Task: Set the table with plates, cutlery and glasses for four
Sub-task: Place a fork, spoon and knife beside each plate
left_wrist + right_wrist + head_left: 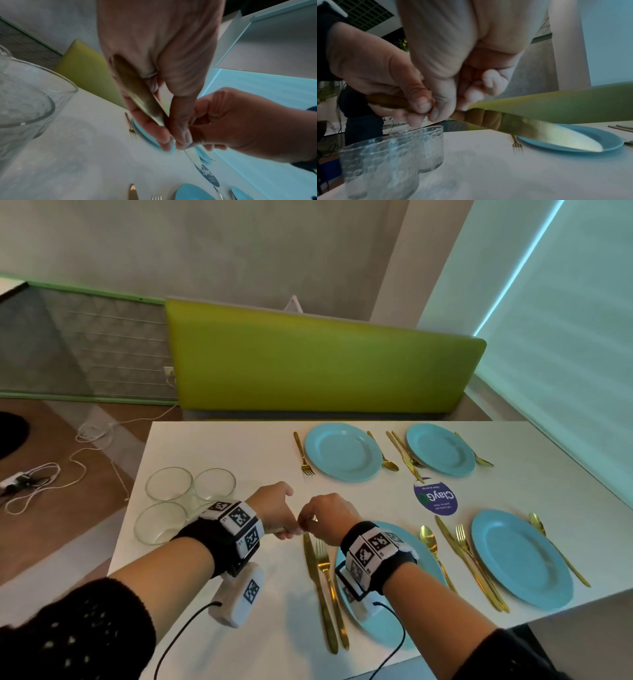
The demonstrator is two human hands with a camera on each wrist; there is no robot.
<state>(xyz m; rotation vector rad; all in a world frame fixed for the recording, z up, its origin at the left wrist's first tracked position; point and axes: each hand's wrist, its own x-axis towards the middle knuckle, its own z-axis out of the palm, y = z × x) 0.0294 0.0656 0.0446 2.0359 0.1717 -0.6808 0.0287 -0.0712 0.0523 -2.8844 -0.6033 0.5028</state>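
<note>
Head view high above table, wrist views close, sharing it

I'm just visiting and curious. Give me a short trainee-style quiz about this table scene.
1. True or false: the left hand and the right hand both hold the gold knife.
2. How many glasses stand on the table? A two, B three, C four.
3. Fill in: the far-left plate has a fork and a spoon beside it but no ____.
Key: 1 true; 2 B; 3 knife.
</note>
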